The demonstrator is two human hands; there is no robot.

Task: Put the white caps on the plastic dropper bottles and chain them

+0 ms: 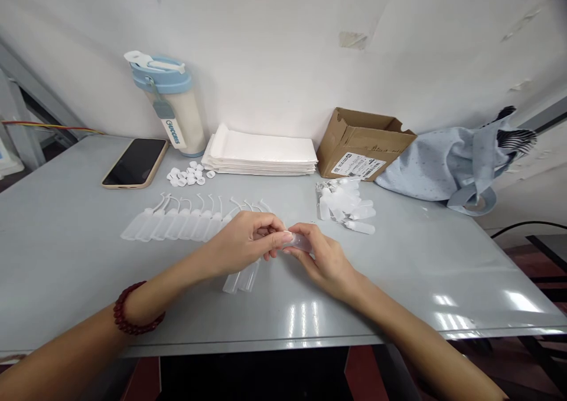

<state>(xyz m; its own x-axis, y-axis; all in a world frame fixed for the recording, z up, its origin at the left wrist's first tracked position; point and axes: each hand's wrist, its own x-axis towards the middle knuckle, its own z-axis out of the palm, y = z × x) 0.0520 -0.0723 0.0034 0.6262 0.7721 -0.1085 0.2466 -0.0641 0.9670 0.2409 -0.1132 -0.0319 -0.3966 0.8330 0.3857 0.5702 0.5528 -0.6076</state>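
Observation:
A small translucent bottle [301,242] is held between both hands above the middle of the table. My left hand [248,240] pinches its left end, with the thumb on top. My right hand [325,259] grips the other end between thumb and fingers. Left of the hands lies a row of similar bottles [177,224] with thin looped straps pointing away from me. More translucent bottles [243,278] lie below my left hand, partly hidden by it. A loose pile of bottles [345,200] lies to the right, and small white caps [190,175] are scattered behind the row.
Along the wall stand a blue-lidded tumbler [177,106], a stack of white packets [261,153] and an open cardboard box [363,147]. A phone [135,163] lies at the back left of the grey table [186,324]. A light blue cloth bag [434,165] rests at the right.

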